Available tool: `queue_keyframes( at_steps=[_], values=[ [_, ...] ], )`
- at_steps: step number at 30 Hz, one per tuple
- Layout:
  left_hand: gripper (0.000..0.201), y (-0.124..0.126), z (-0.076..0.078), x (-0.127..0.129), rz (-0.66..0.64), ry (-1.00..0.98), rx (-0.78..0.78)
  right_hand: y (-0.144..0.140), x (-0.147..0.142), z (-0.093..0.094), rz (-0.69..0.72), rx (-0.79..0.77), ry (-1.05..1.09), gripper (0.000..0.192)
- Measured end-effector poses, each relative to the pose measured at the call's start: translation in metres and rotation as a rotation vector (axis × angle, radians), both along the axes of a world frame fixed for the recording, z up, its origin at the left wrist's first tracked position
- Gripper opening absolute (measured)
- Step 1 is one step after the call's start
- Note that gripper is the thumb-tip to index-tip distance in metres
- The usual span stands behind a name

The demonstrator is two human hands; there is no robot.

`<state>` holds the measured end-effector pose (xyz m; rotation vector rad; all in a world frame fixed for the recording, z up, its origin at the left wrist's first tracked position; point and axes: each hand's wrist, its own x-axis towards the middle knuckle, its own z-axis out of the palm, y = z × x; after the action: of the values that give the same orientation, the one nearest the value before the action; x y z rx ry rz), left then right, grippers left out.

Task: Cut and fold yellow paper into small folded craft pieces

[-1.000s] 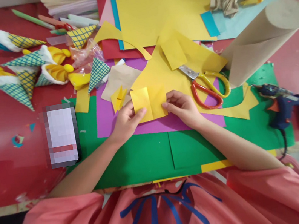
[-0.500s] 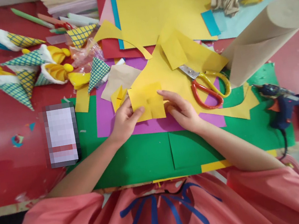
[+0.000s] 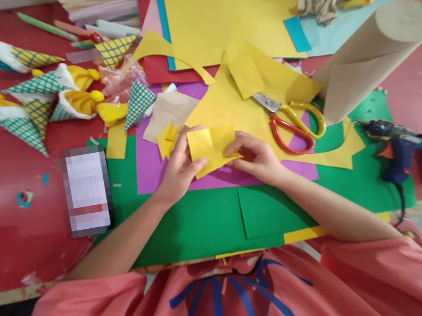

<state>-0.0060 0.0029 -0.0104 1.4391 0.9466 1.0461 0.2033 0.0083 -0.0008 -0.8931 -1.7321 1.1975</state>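
Note:
A small creased yellow paper square [image 3: 209, 148] is lifted just above the purple sheet [image 3: 147, 163] at the table's middle. My left hand [image 3: 178, 171] grips its left edge, thumb on top. My right hand [image 3: 256, 158] pinches its right lower corner and bends it upward. A little folded yellow piece [image 3: 166, 137] lies just left of the square. Red-and-yellow scissors [image 3: 293, 120] rest to the right of my right hand, on a larger yellow sheet [image 3: 226, 104].
Green sheets [image 3: 213, 222] cover the near table. Patterned paper cones [image 3: 35, 101] lie at the far left, a phone [image 3: 87, 189] at the left. A brown paper roll [image 3: 371, 53] and a blue glue gun [image 3: 395, 146] sit at the right. Stacked coloured paper [image 3: 226, 9] fills the back.
The yellow square lay flat under both hands; now it is raised, and my right hand has folded its lower right corner up.

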Motion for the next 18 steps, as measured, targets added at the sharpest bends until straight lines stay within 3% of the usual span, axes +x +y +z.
queue_keyframes(
  at_steps=[8, 14, 18],
  values=[
    [0.076, -0.003, 0.003, 0.000, -0.073, -0.009, 0.025, 0.001, -0.002, 0.004, -0.091, -0.039, 0.004, 0.022],
    [0.050, -0.005, 0.006, 0.003, 0.030, 0.187, 0.064, -0.005, -0.007, 0.001, -0.069, -0.347, 0.148, 0.030],
    [0.036, -0.007, 0.008, 0.002, 0.001, 0.272, 0.082, -0.006, -0.007, 0.002, -0.060, -0.366, 0.152, 0.043]
  ],
)
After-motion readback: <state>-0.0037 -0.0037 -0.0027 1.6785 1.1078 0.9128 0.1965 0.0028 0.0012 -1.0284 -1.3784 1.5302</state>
